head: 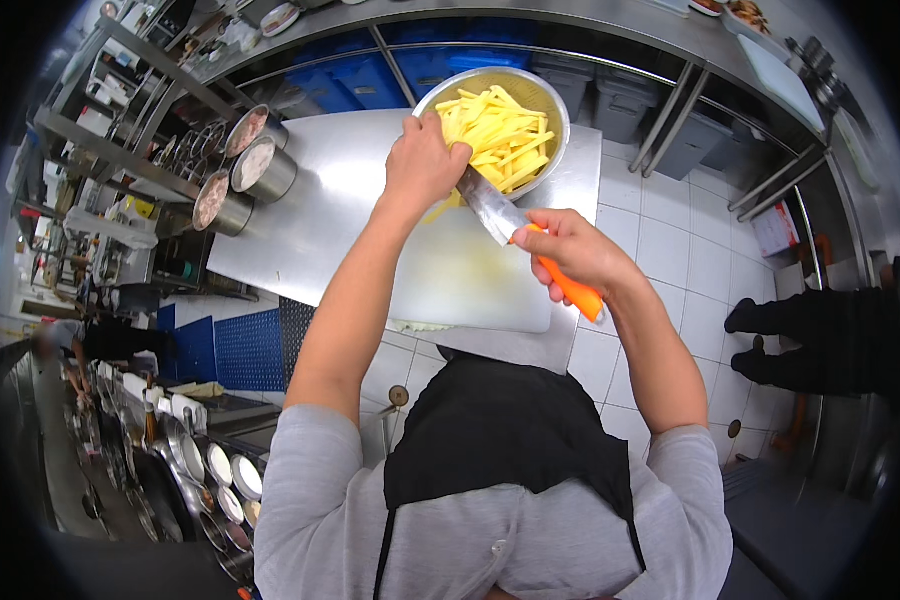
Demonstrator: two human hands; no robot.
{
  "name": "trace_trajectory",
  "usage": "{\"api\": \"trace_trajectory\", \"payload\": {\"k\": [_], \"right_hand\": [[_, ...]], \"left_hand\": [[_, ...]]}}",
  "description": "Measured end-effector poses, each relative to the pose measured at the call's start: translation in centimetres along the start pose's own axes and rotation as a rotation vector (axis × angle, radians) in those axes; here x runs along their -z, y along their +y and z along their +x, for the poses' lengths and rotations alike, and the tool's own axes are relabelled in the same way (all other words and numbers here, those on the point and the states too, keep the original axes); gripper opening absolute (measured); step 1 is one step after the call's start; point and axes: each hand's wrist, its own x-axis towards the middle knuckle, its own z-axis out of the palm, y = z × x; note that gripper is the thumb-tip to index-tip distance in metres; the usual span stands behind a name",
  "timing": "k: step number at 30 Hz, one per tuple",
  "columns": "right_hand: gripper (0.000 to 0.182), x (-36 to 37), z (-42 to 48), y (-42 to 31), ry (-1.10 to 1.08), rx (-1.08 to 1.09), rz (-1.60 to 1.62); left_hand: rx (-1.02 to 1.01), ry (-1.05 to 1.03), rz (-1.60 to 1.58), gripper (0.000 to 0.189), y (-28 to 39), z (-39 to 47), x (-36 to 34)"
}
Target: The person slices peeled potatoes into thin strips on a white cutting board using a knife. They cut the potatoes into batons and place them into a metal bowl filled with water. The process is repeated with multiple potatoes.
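My right hand [570,251] grips the orange handle [570,289] of a wide-bladed kitchen knife. The blade [491,206] points up and left, its far end close to my left hand [424,161]. That hand is curled at the near left rim of a metal colander [559,161]; its fingertips are hidden. A few yellow sticks [444,208], which look like cut potato, jut out beneath its palm. Many more of these potato sticks [502,131] are heaped in the colander. Nearer me lies a white cutting board [472,277], wet-looking with a yellowish patch.
The colander and board rest on a steel table [330,172]. Metal pots [270,172] with pale contents stand at its left end. Blue bins [367,79] and grey bins [626,101] sit under the far counter. One person stands at right [810,337], another works at far left [67,345].
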Motion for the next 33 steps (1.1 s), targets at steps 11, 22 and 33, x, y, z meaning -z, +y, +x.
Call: {"api": "trace_trajectory", "payload": {"k": [11,22,33], "right_hand": [[0.028,2.4,-3.5,3.6,0.075,-0.027,0.306],[0.026,1.7,-9.7,12.6,0.000,-0.150,0.456],[0.025,0.2,-7.5,17.3,0.012,-0.153,0.244]], "left_hand": [[-0.190,0.185,-0.347,0.041,-2.0,5.6,-2.9],[-0.513,0.040,0.002,0.025,-8.0,-12.7,-7.6],[-0.314,0.232,-0.073,0.022,-7.0,-9.8,-3.7]]}}
